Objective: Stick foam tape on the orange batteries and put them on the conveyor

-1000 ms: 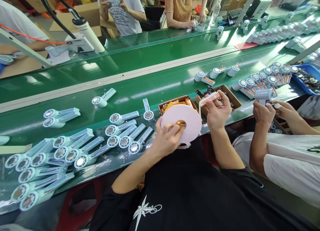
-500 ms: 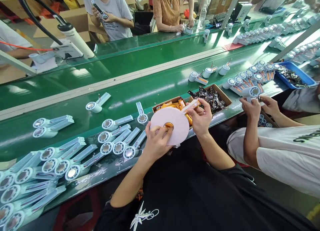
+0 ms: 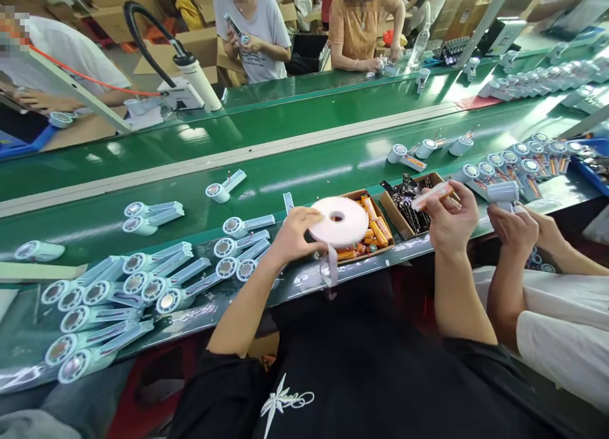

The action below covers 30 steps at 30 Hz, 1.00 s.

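My left hand (image 3: 291, 235) grips the edge of a big white tape roll (image 3: 339, 221), which lies flat over the cardboard box of orange batteries (image 3: 375, 227). A loose tail of tape (image 3: 329, 271) hangs off the table edge below the roll. My right hand (image 3: 450, 220) is closed on an orange battery with a white strip of tape on it (image 3: 431, 196), held above the box of dark circuit boards (image 3: 409, 207). Pale blue fan housings (image 3: 157, 277) lie in rows to my left.
A neighbour's hands (image 3: 516, 226) on my right hold a pale blue fan housing (image 3: 502, 191). More housings (image 3: 518, 157) and a blue bin (image 3: 592, 166) lie far right. The green conveyor belt (image 3: 285, 153) runs across. People work on the far side beside a white machine with a black hose (image 3: 188, 84).
My left hand has lowered the tape roll from upright in front of me to flat on the battery box. My right hand moved right with the taped battery, away from the roll.
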### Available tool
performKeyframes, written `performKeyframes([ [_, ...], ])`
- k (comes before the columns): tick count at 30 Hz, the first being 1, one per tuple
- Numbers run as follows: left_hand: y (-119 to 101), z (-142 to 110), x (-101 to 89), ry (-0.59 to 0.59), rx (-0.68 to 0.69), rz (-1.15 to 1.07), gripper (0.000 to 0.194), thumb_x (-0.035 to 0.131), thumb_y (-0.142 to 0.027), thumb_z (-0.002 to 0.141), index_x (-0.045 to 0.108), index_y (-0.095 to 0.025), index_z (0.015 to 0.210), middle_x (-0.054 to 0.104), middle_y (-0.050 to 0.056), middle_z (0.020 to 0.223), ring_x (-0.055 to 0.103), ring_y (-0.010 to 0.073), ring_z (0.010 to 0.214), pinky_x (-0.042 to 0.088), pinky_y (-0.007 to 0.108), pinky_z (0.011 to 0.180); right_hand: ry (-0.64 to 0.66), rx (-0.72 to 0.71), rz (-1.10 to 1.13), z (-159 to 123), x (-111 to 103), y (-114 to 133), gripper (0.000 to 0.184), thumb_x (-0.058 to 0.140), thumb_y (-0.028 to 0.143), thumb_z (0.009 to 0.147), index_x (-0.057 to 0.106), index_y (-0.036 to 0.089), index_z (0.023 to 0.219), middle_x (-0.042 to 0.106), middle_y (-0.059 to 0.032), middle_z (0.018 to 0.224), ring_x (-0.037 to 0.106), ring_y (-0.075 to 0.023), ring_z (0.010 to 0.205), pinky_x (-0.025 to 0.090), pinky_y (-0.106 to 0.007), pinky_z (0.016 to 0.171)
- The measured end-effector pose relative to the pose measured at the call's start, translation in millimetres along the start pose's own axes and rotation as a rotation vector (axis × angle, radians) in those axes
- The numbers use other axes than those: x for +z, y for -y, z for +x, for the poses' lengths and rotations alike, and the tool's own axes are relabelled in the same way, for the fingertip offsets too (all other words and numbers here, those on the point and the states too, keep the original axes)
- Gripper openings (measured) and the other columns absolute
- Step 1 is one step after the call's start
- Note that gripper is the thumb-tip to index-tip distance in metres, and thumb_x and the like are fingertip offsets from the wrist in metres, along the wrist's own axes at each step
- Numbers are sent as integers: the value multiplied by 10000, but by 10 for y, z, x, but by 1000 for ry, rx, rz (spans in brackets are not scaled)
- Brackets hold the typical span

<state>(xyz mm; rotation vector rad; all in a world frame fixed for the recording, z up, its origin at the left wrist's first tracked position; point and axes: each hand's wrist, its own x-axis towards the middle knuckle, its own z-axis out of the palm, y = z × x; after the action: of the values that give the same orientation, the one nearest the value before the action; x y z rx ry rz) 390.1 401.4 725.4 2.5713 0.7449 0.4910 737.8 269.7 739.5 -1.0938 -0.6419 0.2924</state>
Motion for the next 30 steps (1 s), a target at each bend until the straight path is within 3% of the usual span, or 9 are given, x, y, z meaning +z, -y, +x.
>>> performKeyframes([
  [2,167,-14,-57,-18,-86,-54,540,740,-585,881,748,-230,1288,658,125,1369,528,315,1300,413,528,1180,-28,64,10,-166,-125,-64,677,1015,379,552,682,224,1120,780,-9,876,809,-273,901,681,-449,803],
  [4,258,-32,-93,89,-34,-112,353,693,-544,926,818,-263,1100,673,92,1368,529,295,1319,407,506,1193,-67,108,9,-242,-271,-116,663,1013,365,556,688,225,1116,783,-13,871,809,-263,877,680,-430,779],
  [7,334,-20,-144,95,1,-182,313,637,-495,963,824,-248,913,730,84,1254,610,258,1221,470,441,1131,-131,155,-5,-259,-467,-155,659,1012,360,560,691,210,1115,789,-32,856,809,-264,864,674,-402,747],
  [11,438,-12,-234,-84,-301,6,364,527,-457,996,770,-194,929,755,93,1033,677,251,1000,540,396,948,-176,174,15,-250,-610,-150,675,1016,331,545,691,191,1119,798,-54,821,811,-265,836,669,-364,695],
  [14,445,-32,-247,101,-454,257,395,519,-463,969,751,-197,1146,725,117,1271,661,311,1131,529,425,976,-178,182,22,-250,-624,-163,657,1014,316,555,692,197,1116,798,-39,824,813,-255,828,671,-351,688],
  [17,368,23,-178,294,-522,410,519,488,-516,956,689,-210,1323,673,133,1409,652,352,1219,532,440,998,-151,211,20,-258,-580,-219,656,1013,331,567,688,205,1122,797,-31,833,816,-259,846,676,-354,703],
  [23,578,462,-246,604,-606,518,517,601,-599,831,777,-201,1109,771,191,1126,736,397,1036,581,444,856,-42,207,5,-263,-504,-222,594,987,322,634,684,228,1136,810,-20,871,821,-238,857,678,-332,720],
  [27,1086,992,-468,589,-455,479,419,725,-371,726,782,-206,1107,761,170,1190,708,365,1092,567,422,938,-5,93,8,-117,-279,-66,559,983,330,652,699,246,1126,814,-7,886,823,-237,883,685,-335,742],
  [30,1400,1441,-428,490,-303,431,524,696,-222,724,739,-204,1246,634,152,1460,565,340,1345,486,413,1107,137,9,6,101,190,-26,528,968,355,674,711,265,1126,812,10,902,821,-235,908,687,-343,757],
])
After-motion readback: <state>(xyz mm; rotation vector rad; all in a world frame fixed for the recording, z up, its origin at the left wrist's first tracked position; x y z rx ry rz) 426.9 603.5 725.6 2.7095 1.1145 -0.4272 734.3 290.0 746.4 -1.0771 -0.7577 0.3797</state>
